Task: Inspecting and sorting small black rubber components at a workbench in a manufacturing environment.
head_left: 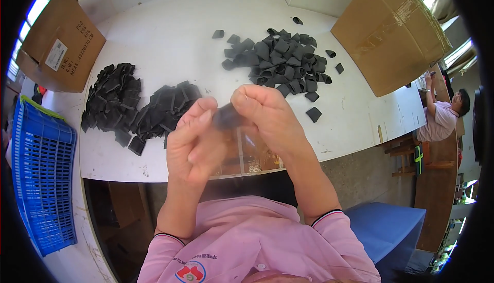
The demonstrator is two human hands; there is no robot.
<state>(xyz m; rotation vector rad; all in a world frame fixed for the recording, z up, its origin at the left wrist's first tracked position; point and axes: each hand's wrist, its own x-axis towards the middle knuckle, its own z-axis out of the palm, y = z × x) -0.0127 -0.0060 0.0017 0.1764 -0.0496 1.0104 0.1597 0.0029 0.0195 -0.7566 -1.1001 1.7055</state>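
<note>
A small dark grey piece (pixel 226 117), which looks like soft foam or fabric, is stretched between my two hands over the near part of the table. My left hand (pixel 191 136) is closed, pinching its left end; some of its fingers are smeared by motion. The right hand (pixel 265 113) grips the other end with curled fingers. Beyond my left hand lie two heaps of flat dark pieces (pixel 113 97). Past my right hand spreads a heap of dark grey sleeve-like pieces (pixel 283 59), several with open ends showing.
Cardboard boxes stand at the left (pixel 62 41) and right (pixel 391 33) of the white table (pixel 339 128). A blue plastic basket (pixel 46 175) is at the far left. At lower right is a blue container (pixel 381 231). Another person (pixel 442 113) sits at the far right.
</note>
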